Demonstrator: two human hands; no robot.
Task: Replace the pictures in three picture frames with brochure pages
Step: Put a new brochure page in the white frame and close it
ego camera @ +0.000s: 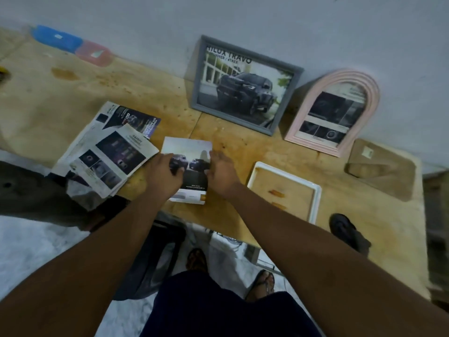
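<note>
Pages fill grey frame (pixel 232 119) and pink frame (pixel 313 145); left hand (pixel 162 171) and right hand (pixel 222 172) grasp the brochure page (pixel 187 147) for the empty white frame (pixel 288 174).

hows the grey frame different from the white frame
The grey frame leans upright against the wall; the white frame lies flat on the table. The grey frame holds a truck page; the white frame is empty, bare wood showing through. Both are rectangular.
</note>
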